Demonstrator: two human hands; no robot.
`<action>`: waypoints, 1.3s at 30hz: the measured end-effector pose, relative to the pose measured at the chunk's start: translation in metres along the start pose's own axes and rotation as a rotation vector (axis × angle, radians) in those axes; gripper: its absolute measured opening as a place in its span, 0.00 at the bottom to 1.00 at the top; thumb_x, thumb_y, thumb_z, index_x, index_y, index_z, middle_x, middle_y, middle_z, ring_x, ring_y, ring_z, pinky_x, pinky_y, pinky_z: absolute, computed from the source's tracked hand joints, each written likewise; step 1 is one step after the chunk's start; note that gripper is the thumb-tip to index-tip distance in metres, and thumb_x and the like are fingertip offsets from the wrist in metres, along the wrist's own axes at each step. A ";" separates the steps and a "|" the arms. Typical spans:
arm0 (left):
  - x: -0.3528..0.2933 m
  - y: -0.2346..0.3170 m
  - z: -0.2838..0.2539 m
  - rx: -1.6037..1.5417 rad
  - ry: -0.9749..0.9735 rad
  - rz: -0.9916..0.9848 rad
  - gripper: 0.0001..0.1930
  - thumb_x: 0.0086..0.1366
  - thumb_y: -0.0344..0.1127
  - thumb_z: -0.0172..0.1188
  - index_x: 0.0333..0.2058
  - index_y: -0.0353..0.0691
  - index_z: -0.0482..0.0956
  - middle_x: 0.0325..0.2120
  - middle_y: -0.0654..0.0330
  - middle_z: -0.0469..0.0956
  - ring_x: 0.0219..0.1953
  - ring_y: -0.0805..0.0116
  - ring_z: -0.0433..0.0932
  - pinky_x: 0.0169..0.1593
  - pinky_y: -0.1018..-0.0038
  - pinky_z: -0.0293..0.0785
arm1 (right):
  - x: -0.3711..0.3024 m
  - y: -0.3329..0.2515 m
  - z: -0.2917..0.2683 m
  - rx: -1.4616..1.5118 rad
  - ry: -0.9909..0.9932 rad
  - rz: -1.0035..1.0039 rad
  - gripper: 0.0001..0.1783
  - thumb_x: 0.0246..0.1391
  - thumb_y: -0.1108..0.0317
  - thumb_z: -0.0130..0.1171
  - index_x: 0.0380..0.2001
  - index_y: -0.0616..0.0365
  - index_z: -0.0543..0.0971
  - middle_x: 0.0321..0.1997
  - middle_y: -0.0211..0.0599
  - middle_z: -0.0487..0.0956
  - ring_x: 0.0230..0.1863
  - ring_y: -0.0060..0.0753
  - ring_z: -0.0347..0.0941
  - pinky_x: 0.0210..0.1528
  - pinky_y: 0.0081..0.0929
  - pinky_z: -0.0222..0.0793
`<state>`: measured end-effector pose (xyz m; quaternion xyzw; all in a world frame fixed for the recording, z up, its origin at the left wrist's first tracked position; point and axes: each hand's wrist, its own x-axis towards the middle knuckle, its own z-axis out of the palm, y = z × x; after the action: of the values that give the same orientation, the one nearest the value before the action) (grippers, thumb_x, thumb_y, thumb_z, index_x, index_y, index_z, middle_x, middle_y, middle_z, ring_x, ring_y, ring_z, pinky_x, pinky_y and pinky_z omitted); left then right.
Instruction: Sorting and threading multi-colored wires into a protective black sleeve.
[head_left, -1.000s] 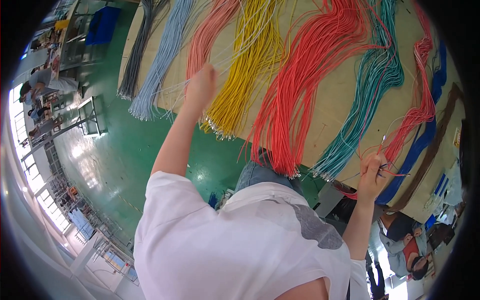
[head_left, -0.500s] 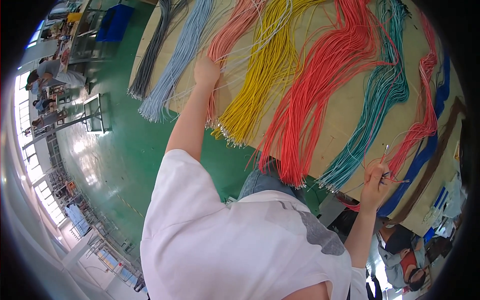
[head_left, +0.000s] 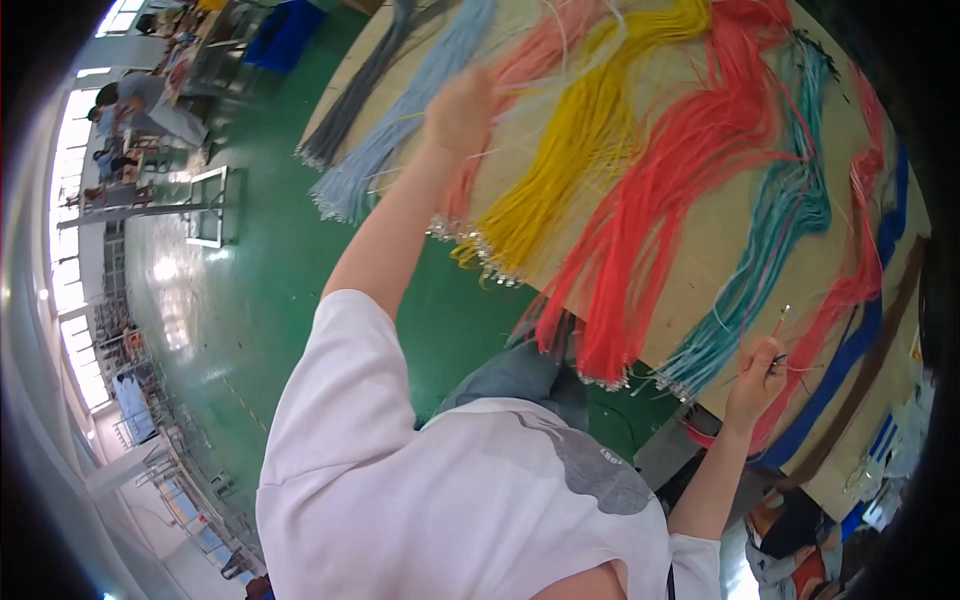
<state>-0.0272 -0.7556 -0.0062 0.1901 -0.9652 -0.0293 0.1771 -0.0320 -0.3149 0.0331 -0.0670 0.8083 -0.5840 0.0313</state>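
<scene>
A tan board (head_left: 700,250) carries long wire bundles side by side: grey (head_left: 350,110), light blue (head_left: 400,130), salmon pink (head_left: 520,70), yellow (head_left: 560,160), red (head_left: 660,220), teal (head_left: 760,270). My left hand (head_left: 460,110) is raised over the salmon pink bundle, blurred. Its fingers are curled around a few thin pale wires (head_left: 555,45) that trail off from it. My right hand (head_left: 755,375) is near the lower end of the teal bundle and pinches a thin red-tipped wire (head_left: 780,322) that points upward.
Further red (head_left: 850,290), blue (head_left: 850,350) and brown (head_left: 885,340) bundles run along the board's right side. A green floor (head_left: 260,280) lies to the left, with a metal frame (head_left: 205,205) and people at benches (head_left: 130,95) far off. A seated person (head_left: 790,540) is at lower right.
My left hand has slid further up the salmon pink bundle and closed from flat to curled. My right hand has stayed by the teal bundle's end, still pinching its wire.
</scene>
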 end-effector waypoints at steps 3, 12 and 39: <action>-0.001 -0.021 0.002 0.129 -0.033 0.125 0.07 0.53 0.31 0.46 0.31 0.38 0.68 0.21 0.53 0.74 0.28 0.54 0.75 0.26 0.61 0.71 | -0.005 -0.002 0.012 0.020 0.058 0.093 0.19 0.58 0.62 0.37 0.14 0.54 0.56 0.13 0.23 0.53 0.16 0.14 0.47 0.18 0.16 0.40; 0.034 -0.208 0.029 0.258 -0.251 -0.330 0.06 0.56 0.32 0.45 0.30 0.36 0.67 0.24 0.51 0.75 0.28 0.53 0.76 0.30 0.63 0.72 | 0.001 -0.001 0.025 -0.113 0.107 0.129 0.15 0.58 0.63 0.40 0.17 0.52 0.61 0.15 0.18 0.52 0.17 0.09 0.45 0.18 0.13 0.38; 0.067 -0.260 0.042 0.301 -0.286 -0.316 0.05 0.53 0.32 0.51 0.27 0.39 0.75 0.27 0.54 0.74 0.30 0.56 0.75 0.33 0.68 0.72 | 0.047 -0.038 0.070 -0.298 0.340 0.130 0.17 0.56 0.62 0.43 0.15 0.53 0.61 0.14 0.18 0.55 0.17 0.10 0.46 0.19 0.15 0.38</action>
<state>-0.0069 -1.0224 -0.0558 0.3568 -0.9322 0.0606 0.0017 -0.0663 -0.3995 0.0482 0.0805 0.8819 -0.4580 -0.0780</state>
